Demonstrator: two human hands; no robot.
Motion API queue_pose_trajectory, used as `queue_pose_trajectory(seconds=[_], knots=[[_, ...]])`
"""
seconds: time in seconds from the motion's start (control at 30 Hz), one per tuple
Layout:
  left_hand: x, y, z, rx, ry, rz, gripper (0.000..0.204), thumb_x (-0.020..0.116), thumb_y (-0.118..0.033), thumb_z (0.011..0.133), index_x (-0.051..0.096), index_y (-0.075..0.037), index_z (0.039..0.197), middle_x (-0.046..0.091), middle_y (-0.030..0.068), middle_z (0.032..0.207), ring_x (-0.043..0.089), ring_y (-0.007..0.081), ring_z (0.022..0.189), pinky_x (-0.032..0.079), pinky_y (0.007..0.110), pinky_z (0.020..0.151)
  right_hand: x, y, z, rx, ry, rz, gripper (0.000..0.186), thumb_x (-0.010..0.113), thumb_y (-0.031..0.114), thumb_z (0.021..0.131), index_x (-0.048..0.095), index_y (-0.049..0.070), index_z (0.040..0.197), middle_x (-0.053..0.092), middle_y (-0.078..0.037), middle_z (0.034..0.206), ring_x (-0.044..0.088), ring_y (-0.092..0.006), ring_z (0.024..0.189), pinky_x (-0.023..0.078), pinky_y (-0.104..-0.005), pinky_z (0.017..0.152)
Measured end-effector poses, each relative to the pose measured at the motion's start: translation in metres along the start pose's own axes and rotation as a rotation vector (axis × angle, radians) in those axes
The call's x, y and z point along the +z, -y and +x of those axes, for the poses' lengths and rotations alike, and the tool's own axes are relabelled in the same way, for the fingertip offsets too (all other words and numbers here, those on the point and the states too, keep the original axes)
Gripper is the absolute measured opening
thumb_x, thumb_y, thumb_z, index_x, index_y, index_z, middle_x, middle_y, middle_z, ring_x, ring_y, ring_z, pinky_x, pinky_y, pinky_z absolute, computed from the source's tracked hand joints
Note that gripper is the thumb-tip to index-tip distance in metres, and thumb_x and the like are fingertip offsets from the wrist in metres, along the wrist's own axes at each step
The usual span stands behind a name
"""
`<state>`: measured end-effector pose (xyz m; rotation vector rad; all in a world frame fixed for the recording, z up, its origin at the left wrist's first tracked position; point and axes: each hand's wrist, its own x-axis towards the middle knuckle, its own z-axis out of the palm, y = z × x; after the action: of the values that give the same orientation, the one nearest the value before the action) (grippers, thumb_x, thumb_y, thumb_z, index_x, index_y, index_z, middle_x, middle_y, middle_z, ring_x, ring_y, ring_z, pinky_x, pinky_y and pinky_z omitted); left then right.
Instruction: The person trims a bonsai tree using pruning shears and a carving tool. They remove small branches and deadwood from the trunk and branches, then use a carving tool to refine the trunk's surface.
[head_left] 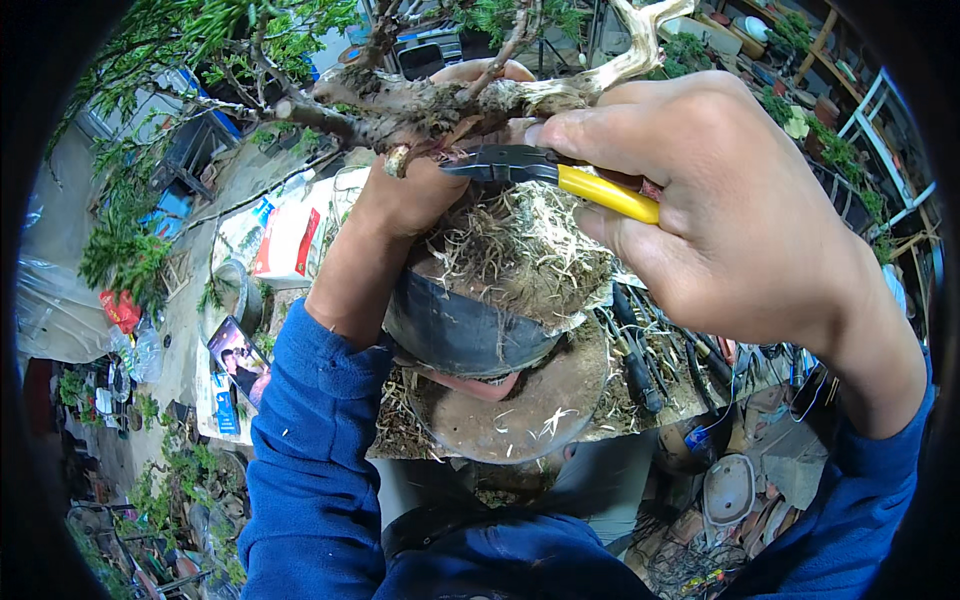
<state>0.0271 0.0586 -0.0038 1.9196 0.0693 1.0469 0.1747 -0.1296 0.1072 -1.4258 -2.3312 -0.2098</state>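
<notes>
A bonsai tree with a twisted, gnarled trunk [400,105] and a pale stripped branch [635,50] stands in a round dark pot [470,325]. My right hand [710,190] is closed around cutting pliers [605,193] with yellow handles. Their dark jaws lie against the underside of the trunk, by a cut stub. Just below the trunk, my left hand [405,195] is curled against the wood and appears to grip it; its fingers are mostly hidden behind the trunk and the jaws. Light wood shavings [530,235] cover the soil.
The pot rests on a round turntable [500,425] strewn with chips. Several dark-handled tools [635,365] lie to its right. On the left are a phone [240,360], a red-and-white box [288,240] and a grey container [235,292]. Green foliage [130,200] overhangs the left side.
</notes>
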Motion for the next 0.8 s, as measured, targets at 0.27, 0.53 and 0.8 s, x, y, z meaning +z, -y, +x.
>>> queue_pose_trajectory(seconds=[0.27, 0.53, 0.8], knots=[[-0.001, 0.003, 0.004, -0.045, 0.026, -0.107, 0.048, 0.078, -0.004, 0.09, 0.06, -0.002, 0.134, 0.069, 0.0075, 0.124, 0.066, 0.0126, 0.111, 0.053, 0.03, 0.1, 0.009, -0.012, -0.015, -0.018, -0.067, 0.015, 0.038, 0.073, 0.0, 0.074, 0.07, -0.006, 0.111, 0.063, -0.018, 0.079, 0.064, -0.0345, 0.071, 0.048, -0.0413, 0.064], [-0.012, -0.01, 0.001, -0.199, -0.063, -0.051, 0.058, 0.083, -0.027, 0.084, 0.061, 0.001, 0.129, 0.067, 0.0062, 0.099, 0.065, 0.0145, 0.086, 0.052, 0.028, 0.078, -0.033, -0.015, -0.093, 0.804, 0.369, 0.075, 0.037, 0.073, 0.004, 0.076, 0.068, -0.005, 0.112, 0.069, -0.017, 0.096, 0.065, -0.0297, 0.088, 0.049, -0.036, 0.081], [0.0, -0.018, 0.008, -0.283, 0.052, -0.126, 0.045, 0.082, -0.023, 0.089, 0.063, -0.001, 0.123, 0.067, 0.0031, 0.098, 0.061, 0.0104, 0.087, 0.05, 0.027, 0.073, -0.019, -0.021, -0.107, 0.623, 0.39, 0.373, 0.055, 0.064, -0.007, 0.084, 0.052, 0.005, 0.136, 0.064, -0.021, 0.126, 0.063, -0.0327, 0.119, 0.047, -0.0415, 0.104]])
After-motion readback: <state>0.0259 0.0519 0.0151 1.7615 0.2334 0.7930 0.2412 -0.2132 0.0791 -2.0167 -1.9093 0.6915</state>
